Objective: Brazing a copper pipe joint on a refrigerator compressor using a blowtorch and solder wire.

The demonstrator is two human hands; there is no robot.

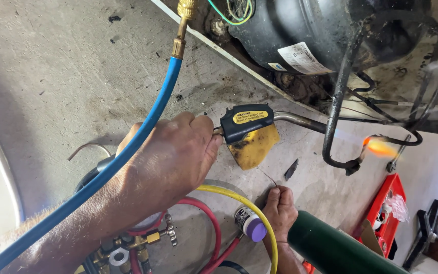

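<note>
**At the compressor base: lit torch on tubing**

At left, a blue hose (128, 147) runs across the left hand's forearm. The left hand (171, 162) is clenched round the torch (247, 122), its black-and-yellow head pointing right. The right hand (279, 208) below pinches a thin filler rod (268, 176), beside a purple-capped can (249, 224). The flame (380, 147) plays on dark tubing (336, 101) under the black compressor (320, 30). Risk, I'd judge: flame drifting could scorch nearby wiring or the red tray (389, 203); hoses close by could melt. Torch looks grimy, yellow plate stained.
</note>
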